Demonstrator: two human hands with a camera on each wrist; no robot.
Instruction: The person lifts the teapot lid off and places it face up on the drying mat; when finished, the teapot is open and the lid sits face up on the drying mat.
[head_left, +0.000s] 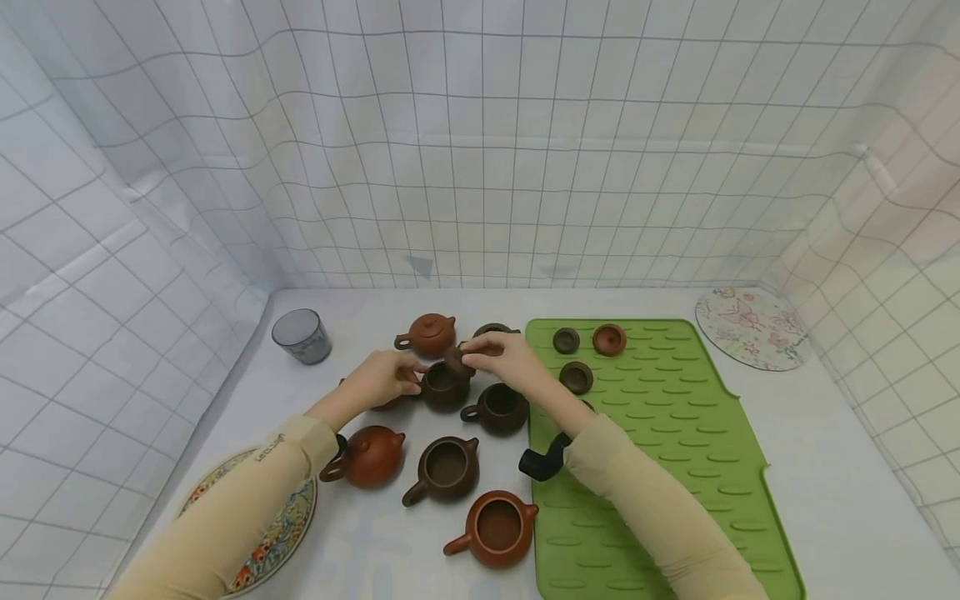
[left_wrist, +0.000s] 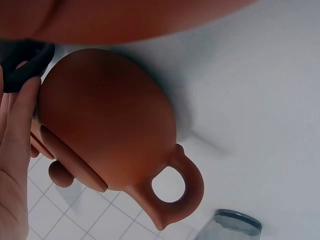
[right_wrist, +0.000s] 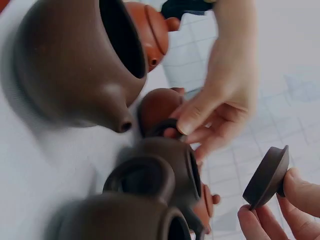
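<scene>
My left hand pinches the handle of a small dark brown teapot, which is uncovered on the white table. In the right wrist view the thumb and fingers close on that dark handle. My right hand holds a dark brown lid tilted, by its knob, close over the teapot's opening. Just beside the left hand stands a lidded red-brown teapot, mostly hidden by the hand in the head view. An open dark teapot sits below the right hand.
Lidded red teapots, an open dark teapot and an open red one stand nearer. A green mat at right bears several lids. A glass stands back left, a patterned plate front left.
</scene>
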